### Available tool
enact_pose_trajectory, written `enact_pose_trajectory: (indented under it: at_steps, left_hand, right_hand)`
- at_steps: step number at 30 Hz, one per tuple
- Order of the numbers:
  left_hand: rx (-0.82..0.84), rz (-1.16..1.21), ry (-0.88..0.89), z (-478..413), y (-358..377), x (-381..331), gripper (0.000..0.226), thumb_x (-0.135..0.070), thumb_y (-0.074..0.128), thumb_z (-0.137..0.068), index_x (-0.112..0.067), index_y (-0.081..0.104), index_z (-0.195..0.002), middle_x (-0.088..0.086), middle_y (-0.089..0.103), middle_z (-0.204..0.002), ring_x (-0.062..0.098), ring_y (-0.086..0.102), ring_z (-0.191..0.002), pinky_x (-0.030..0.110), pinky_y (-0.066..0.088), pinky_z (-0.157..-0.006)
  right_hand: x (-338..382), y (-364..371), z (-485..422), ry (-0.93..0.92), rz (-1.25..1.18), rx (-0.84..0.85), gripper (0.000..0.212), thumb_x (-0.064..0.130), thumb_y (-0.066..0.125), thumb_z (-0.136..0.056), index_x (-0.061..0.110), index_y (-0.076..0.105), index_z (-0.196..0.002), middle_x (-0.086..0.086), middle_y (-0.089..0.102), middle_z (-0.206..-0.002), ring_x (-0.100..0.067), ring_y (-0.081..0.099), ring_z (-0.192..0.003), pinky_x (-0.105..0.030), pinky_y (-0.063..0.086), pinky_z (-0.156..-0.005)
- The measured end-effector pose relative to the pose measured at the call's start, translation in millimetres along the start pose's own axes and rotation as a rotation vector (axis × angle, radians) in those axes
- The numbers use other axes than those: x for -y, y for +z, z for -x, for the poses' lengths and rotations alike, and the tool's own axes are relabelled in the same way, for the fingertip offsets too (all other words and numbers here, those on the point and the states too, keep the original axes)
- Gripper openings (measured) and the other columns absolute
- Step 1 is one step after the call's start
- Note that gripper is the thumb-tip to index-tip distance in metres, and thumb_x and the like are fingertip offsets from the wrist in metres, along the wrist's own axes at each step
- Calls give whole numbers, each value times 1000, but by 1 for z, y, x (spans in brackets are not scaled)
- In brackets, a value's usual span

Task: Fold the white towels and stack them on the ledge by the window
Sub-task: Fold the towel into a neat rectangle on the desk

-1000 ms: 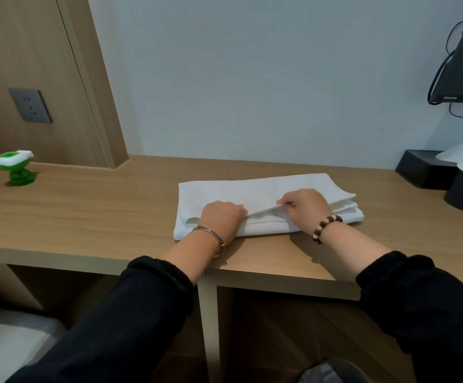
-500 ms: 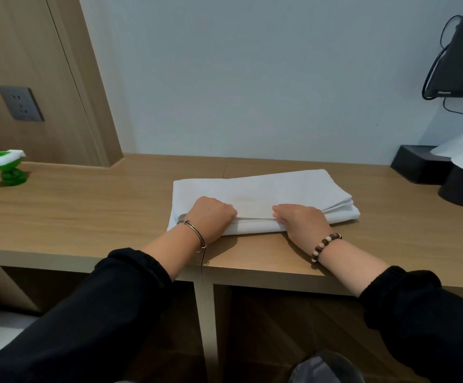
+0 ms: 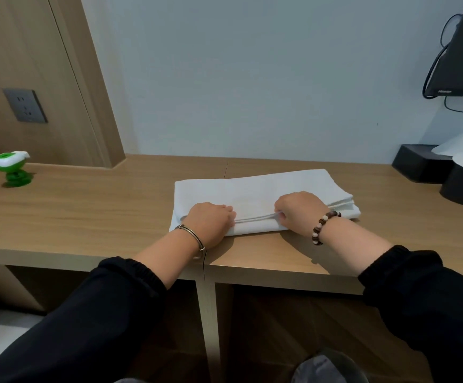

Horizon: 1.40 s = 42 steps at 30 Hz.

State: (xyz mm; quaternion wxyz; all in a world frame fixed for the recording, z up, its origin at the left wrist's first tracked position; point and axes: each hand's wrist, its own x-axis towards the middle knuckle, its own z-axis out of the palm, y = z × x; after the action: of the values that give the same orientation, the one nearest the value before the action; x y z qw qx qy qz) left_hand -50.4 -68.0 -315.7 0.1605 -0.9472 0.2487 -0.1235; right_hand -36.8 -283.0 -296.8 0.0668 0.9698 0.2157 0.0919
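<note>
Right hand (image 3: 299, 210) farther onto flat white towel (image 3: 255, 189), left hand (image 3: 211, 223) alongside, both grips around its edge.

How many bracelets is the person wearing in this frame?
2. A thin metal bangle on the left wrist and a brown-and-white bead bracelet on the right wrist, both near the white towel's front edge. Others could be hidden under the sleeves.
</note>
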Motion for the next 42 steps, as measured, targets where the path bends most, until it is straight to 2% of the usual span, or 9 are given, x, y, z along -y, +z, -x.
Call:
enact_pose_trajectory:
  at_steps: [4, 10, 14, 20, 27, 29, 32, 39, 42]
  left_hand:
    - [13, -42, -18, -4, 2, 0, 27, -18, 29, -99, -14, 54, -107, 5, 62, -108, 28, 61, -92, 29, 34, -63]
    - [45, -78, -33, -5, -7, -1, 19, -11, 36, -96, -14, 55, -97, 8, 64, -98, 29, 59, -85, 31, 32, -60]
    - [-14, -184, 53, -2, -20, 4, 19, -3, 42, -89, -19, 39, -80, 3, 62, -89, 24, 50, -72, 28, 23, -50]
    - [67, -180, 63, 13, -16, -10, 22, -1, 40, -89, -14, 55, -99, 3, 62, -96, 25, 59, -89, 29, 24, -51]
    - [10, 129, -87, -9, -19, -17, 21, -21, 41, -93, -15, 47, -112, 4, 49, -115, 24, 48, -105, 32, 36, -65]
    - [40, 262, -88, -18, -11, -20, 34, -21, 39, -94, -16, 40, -128, 4, 42, -136, 25, 40, -122, 37, 42, -84]
    - [139, 343, -56, -22, 3, -21, 54, -26, 28, -99, -23, 12, -150, -3, 7, -159, 19, 10, -145, 44, 17, -115]
    - [81, 301, -5, -20, 17, -18, 52, -38, 17, -101, -40, -2, -149, -9, 1, -159, 19, 5, -146, 46, 11, -116]
    - [71, 301, 7, -19, 18, -17, 50, -40, 15, -101, -41, -2, -148, -8, 2, -159, 19, 5, -146, 46, 11, -116]
  right_hand:
    - [-1, 7, 9, 75, -87, -228, 23, 20, 43, -93, 16, 65, -91, 1, 66, -88, -23, 61, -83, -28, 42, -65]
    - [1, 26, 21, 25, -94, -201, 25, 22, 36, -99, 14, 60, -96, -1, 64, -92, -22, 61, -86, -30, 48, -72]
    - [2, 27, 19, 22, -37, -197, 25, 21, 34, -99, 15, 57, -94, 0, 63, -92, -19, 57, -81, -27, 45, -67]
    - [5, 30, 22, 33, -41, -212, 21, 18, 36, -99, 14, 56, -92, 0, 60, -89, -19, 55, -80, -25, 35, -61]
    - [8, 30, 22, 12, -9, -226, 22, 15, 36, -98, 13, 56, -90, -2, 59, -87, -20, 54, -80, -25, 31, -62]
    - [10, 32, 24, 15, -7, -241, 22, 15, 36, -97, 13, 56, -88, -2, 58, -85, -20, 54, -80, -26, 31, -62]
    - [8, 33, 26, -33, -46, -248, 21, 16, 38, -98, 13, 56, -90, -3, 60, -87, -21, 55, -80, -27, 37, -63]
    - [-48, 25, 34, 40, -60, -156, 27, 5, 41, -94, 13, 63, -109, -3, 63, -110, -20, 55, -104, -32, 46, -88]
    - [-75, 22, 47, 152, 93, -142, 27, 8, 42, -93, 17, 62, -108, 1, 63, -106, -19, 57, -98, -33, 50, -80]
